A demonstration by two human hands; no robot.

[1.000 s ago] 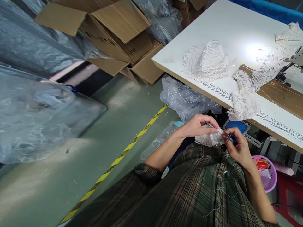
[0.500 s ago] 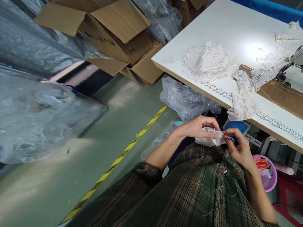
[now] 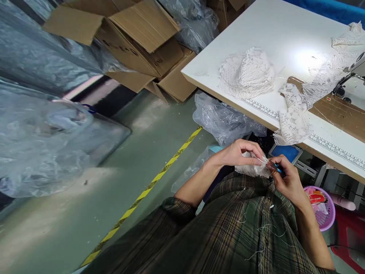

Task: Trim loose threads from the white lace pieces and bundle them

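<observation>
My left grip point(image 3: 242, 154) pinches the lace scrap point(image 3: 252, 170) at its edge; limp, light stuff, I judge. My right grip point(image 3: 288, 182), beside it, clamps a blue tool point(image 3: 278, 169).

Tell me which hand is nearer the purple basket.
Right. The right hand, gripping a blue tool, is beside the purple basket, apart from it; the left hand, pinching the lace piece, is farther off.

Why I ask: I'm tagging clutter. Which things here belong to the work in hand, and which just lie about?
In hand: left hand pinching the lace piece; right hand holding a small blue tool at its edge.
Lying about: lace heap and lace strip on the white table; cardboard boxes; plastic bags; purple basket.
</observation>
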